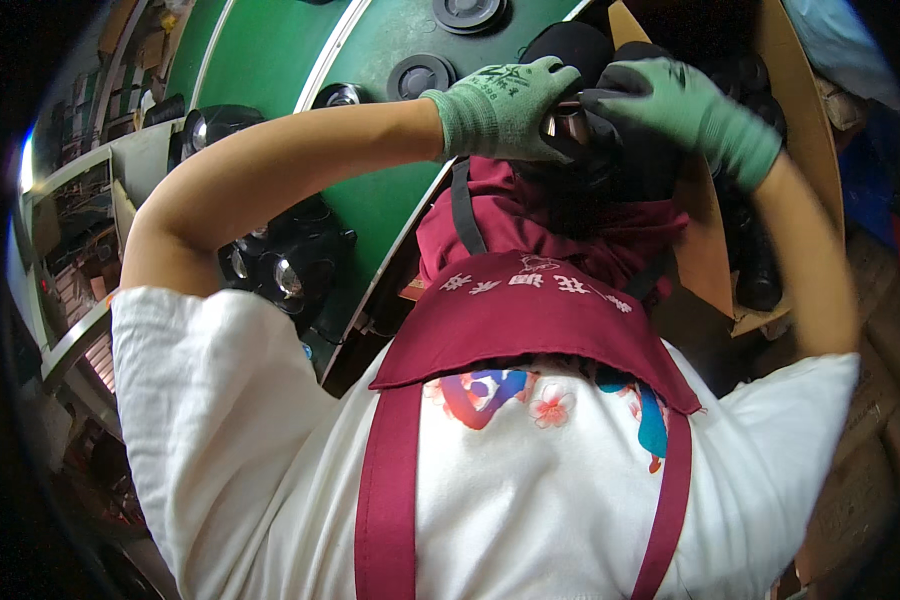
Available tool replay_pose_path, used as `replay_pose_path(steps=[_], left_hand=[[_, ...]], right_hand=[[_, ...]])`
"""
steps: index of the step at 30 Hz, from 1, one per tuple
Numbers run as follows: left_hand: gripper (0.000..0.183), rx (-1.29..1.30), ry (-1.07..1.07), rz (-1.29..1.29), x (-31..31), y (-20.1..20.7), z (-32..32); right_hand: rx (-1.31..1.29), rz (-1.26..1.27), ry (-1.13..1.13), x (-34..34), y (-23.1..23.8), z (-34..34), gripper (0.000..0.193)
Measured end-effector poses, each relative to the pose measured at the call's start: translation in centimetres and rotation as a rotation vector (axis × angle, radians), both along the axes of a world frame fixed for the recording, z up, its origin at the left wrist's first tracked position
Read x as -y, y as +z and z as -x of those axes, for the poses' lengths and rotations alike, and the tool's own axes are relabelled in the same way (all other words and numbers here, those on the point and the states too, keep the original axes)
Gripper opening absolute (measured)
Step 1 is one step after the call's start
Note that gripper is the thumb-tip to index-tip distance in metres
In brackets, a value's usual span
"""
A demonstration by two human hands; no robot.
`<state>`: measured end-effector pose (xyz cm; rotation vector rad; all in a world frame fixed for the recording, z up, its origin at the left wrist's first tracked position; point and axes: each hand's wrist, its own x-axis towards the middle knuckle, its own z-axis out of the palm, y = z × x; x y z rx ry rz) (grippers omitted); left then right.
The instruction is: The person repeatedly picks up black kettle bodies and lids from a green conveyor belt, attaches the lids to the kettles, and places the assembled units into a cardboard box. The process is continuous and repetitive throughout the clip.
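A black gas mask (pixel 598 150) with a shiny lens-like part is held over my lap, largely covered by my hands. My left hand (pixel 515 108), in a green glove with dark coating, is closed round its near left side, the thumb below the shiny part. My right hand (pixel 665 105), gloved alike, has its fingers bent in at the mask's upper right, close to the left fingertips; motion slightly blurs that arm. Left of my lap, more black gas masks (pixel 295 262) with round clear eyepieces lie on the green table (pixel 385 200), below my left forearm.
Round black discs (pixel 420 76) lie on the table beyond my left hand. At my right stands an open cardboard box (pixel 705 245) with black items inside. Another black mask (pixel 215 125) is at the table's left edge. White strips (pixel 332 52) run along the green surface.
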<state>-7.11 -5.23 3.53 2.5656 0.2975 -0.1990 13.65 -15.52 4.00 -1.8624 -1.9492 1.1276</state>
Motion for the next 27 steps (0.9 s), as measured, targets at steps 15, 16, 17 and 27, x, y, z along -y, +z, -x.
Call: replay_pose_path(steps=[15,16,17,27], left_hand=[[0.044,0.36,0.022,0.24,-3.6,-1.6,0.0],[0.042,0.418,0.076,0.161,-3.9,-2.4,-0.6],[0.042,0.418,0.068,0.164,-4.3,-3.0,-1.0],[0.038,0.574,0.047,0.137,-4.6,-3.2,-3.9]], right_hand=[[-0.747,1.262,-0.137,-2.8,-2.6,0.3,0.015],[-0.853,1.248,-0.151,-2.1,-2.4,0.2,0.016],[-0.96,1.23,-0.166,-1.5,-2.1,0.3,0.016],[-0.603,1.046,-0.518,-0.9,2.5,1.6,0.02]])
